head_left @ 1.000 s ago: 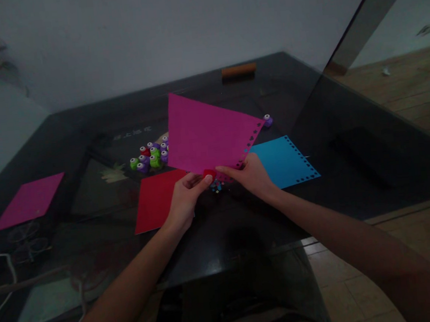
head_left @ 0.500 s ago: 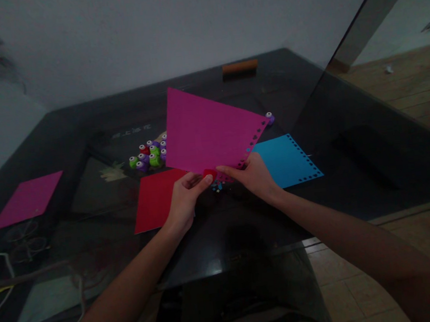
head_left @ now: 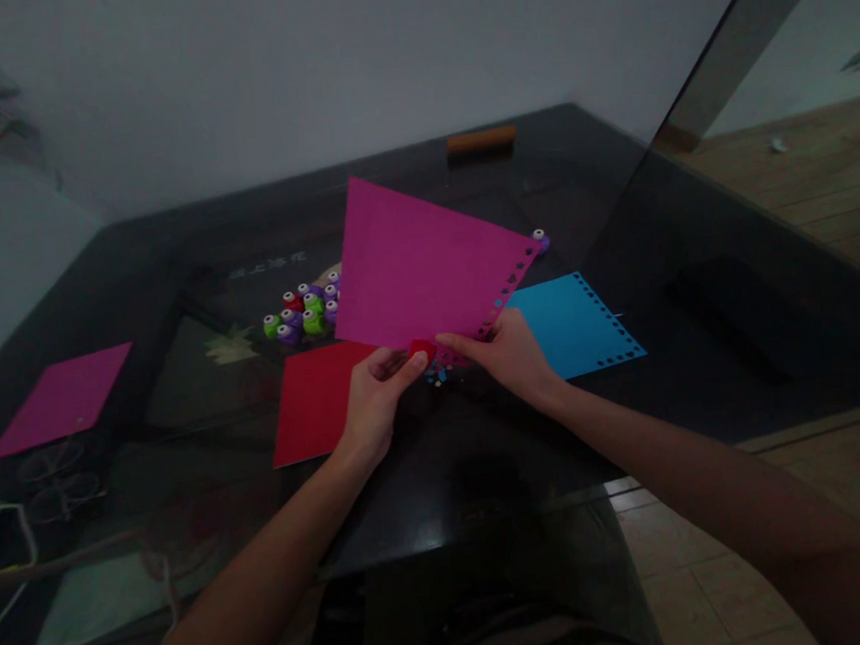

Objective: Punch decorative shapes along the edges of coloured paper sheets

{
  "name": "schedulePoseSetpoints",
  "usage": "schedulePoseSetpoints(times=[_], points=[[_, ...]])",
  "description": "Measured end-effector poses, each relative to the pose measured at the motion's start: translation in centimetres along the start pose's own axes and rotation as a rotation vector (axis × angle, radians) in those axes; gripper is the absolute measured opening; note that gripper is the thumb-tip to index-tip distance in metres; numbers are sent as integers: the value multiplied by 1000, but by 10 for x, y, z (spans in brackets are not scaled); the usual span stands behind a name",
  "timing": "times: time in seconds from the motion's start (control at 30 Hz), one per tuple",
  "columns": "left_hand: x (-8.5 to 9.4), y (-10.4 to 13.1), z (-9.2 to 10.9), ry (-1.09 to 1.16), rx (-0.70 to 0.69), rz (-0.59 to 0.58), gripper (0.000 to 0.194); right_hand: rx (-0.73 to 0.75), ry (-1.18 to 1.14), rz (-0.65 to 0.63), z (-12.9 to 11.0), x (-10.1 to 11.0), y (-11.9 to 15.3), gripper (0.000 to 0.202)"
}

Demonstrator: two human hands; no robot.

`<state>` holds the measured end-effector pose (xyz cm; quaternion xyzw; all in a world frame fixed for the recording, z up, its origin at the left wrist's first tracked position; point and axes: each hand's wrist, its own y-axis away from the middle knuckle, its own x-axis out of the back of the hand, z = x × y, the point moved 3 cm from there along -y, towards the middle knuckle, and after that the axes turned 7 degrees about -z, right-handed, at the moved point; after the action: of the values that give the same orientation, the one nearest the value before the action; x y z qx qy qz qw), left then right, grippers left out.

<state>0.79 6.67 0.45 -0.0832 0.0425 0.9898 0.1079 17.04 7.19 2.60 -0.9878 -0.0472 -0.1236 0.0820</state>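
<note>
A magenta sheet (head_left: 417, 263) with a row of punched holes along its right edge is lifted off the dark glass table (head_left: 188, 233). My right hand (head_left: 508, 356) pinches the sheet's near corner. My left hand (head_left: 373, 408) grips a small red punch (head_left: 422, 351) clamped on the same corner. Tiny paper bits (head_left: 439, 374) lie on the glass just beneath.
A red sheet (head_left: 312, 398) lies under my left hand and a blue punched sheet (head_left: 572, 320) to the right. Several green, purple and red punches (head_left: 304, 308) cluster behind; one purple punch (head_left: 540, 241) sits apart. Another magenta sheet (head_left: 60, 395) is far left, a brown bar (head_left: 480, 139) at the back.
Both hands keep their hold; the sheet and hands have barely shifted.
</note>
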Motion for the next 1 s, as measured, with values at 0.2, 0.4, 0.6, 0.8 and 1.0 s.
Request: schedulePoseSetpoints(times=[0.2,0.4,0.6,0.8,1.0], points=[[0,0,-1,-5,-9,-20,23,21,-16,3,3,0,0,17],[3,-1,-3,-23,-17,0,18,20,2,2,2,-1,1,16],[1,-3,-4,-31,-31,5,20,28,0,26,4,-1,0,17],[0,-7,-8,-70,-20,15,24,19,16,32,10,-1,-2,17],[1,-10,-8,-77,-42,-11,24,9,26,21,12,-1,-3,17]])
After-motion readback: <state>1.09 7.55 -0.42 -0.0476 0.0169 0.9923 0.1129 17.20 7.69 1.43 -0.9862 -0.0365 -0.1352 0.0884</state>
